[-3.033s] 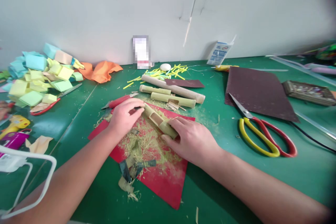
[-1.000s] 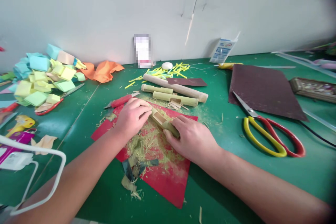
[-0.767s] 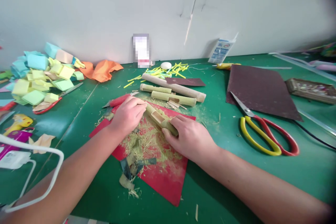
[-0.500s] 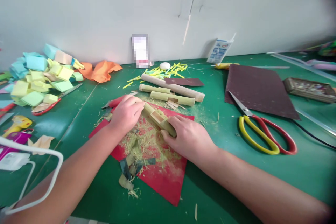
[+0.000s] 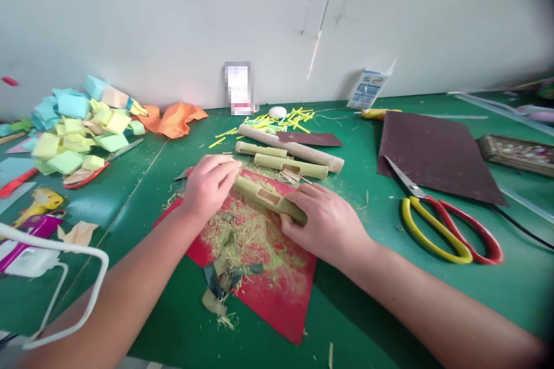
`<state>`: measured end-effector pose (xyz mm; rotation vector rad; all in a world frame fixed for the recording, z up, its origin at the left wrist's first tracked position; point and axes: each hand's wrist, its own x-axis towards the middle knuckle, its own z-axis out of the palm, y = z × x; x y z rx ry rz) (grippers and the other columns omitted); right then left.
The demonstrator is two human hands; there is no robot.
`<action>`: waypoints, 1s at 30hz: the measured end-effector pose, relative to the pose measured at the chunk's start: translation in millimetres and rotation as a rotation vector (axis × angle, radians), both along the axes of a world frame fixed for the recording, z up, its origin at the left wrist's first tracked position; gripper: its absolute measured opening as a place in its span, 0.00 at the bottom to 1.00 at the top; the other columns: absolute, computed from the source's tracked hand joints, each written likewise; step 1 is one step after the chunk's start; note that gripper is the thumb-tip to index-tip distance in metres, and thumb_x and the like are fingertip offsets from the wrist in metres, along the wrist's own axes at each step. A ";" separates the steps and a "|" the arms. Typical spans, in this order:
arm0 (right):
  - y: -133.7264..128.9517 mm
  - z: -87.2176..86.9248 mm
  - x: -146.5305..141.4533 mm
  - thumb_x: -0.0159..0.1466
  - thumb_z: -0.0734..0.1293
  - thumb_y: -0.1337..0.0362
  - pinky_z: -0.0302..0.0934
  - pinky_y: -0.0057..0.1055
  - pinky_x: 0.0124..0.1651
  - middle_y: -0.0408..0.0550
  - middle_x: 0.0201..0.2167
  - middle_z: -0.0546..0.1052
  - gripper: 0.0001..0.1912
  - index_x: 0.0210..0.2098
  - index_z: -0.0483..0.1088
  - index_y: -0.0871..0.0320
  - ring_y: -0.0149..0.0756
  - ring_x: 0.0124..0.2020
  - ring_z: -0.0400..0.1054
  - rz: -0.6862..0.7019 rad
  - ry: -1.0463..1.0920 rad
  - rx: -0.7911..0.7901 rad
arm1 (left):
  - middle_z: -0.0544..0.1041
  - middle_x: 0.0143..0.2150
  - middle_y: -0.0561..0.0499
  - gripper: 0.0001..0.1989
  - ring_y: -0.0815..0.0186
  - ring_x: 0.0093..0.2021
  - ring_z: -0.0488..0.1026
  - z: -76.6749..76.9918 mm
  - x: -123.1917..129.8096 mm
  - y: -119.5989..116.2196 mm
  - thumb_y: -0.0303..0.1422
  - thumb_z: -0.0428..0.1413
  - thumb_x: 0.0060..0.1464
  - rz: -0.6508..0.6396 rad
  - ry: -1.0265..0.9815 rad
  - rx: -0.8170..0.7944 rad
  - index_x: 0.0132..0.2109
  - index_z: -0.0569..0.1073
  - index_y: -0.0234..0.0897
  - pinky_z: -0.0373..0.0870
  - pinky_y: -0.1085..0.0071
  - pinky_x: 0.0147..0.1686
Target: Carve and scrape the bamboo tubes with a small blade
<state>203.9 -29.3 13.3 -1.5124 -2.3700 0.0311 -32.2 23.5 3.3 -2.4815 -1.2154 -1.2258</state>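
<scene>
A bamboo tube (image 5: pixel 270 197) with a rectangular slot cut in its side slants above a red sheet (image 5: pixel 277 305). My right hand (image 5: pixel 322 220) is wrapped round its near right end. My left hand (image 5: pixel 212 184) is closed at the far left end, fingertips on the tube; anything else inside its fingers is hidden. Under the tube, fine shavings (image 5: pixel 255 248) and dust cover the sheet. Dark torn strips (image 5: pixel 213 281) lie at its left edge. A grey blade-like tip (image 5: pixel 180 176) shows beside my left hand.
Behind lie more bamboo pieces (image 5: pixel 291 166), a pale wooden stick (image 5: pixel 298 150), yellow strips (image 5: pixel 303 121) and a white egg-shaped thing (image 5: pixel 277 112). At right are scissors (image 5: pixel 450 230) and a dark brown sheet (image 5: pixel 433 155). Folded paper pieces (image 5: pixel 82 132) and a white wire frame (image 5: pixel 101 277) stand left.
The view has shifted slightly, so everything sits a little further right. My right hand and its end of the bamboo tube have moved right, and the tube lies at a flatter slant.
</scene>
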 end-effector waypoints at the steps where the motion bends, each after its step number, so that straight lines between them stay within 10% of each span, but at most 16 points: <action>1: 1.8 1.6 3.6 0.57 0.63 0.63 0.60 0.34 0.39 0.48 0.32 0.74 0.08 0.33 0.73 0.58 0.40 0.37 0.67 0.014 0.023 0.009 | 0.79 0.44 0.48 0.10 0.63 0.45 0.73 1.4 -3.2 0.4 0.29 0.53 0.61 0.043 -0.055 -0.003 0.45 0.77 0.39 0.69 0.63 0.49; 13: 29.3 -3.1 35.3 0.53 0.65 0.69 0.63 0.42 0.47 0.51 0.40 0.76 0.15 0.40 0.74 0.58 0.44 0.43 0.66 0.198 0.125 0.058 | 0.80 0.37 0.51 0.09 0.70 0.33 0.75 4.3 -1.1 -19.7 0.32 0.54 0.61 0.021 -0.279 -0.313 0.44 0.78 0.39 0.72 0.72 0.37; 18: 22.1 -5.1 17.9 0.53 0.63 0.73 0.62 0.45 0.50 0.56 0.47 0.74 0.21 0.46 0.72 0.61 0.48 0.49 0.66 0.227 0.103 0.142 | 0.80 0.41 0.51 0.07 0.67 0.43 0.76 2.3 -1.4 -16.0 0.32 0.56 0.58 -0.002 -0.328 -0.393 0.40 0.79 0.38 0.72 0.73 0.42; 30: 25.7 -7.7 21.2 0.60 0.65 0.60 0.63 0.46 0.49 0.56 0.43 0.75 0.15 0.44 0.73 0.60 0.49 0.45 0.67 0.137 0.042 0.141 | 0.80 0.41 0.50 0.06 0.66 0.43 0.76 -1.1 0.5 -14.7 0.31 0.57 0.57 0.011 -0.413 -0.396 0.40 0.79 0.38 0.73 0.70 0.44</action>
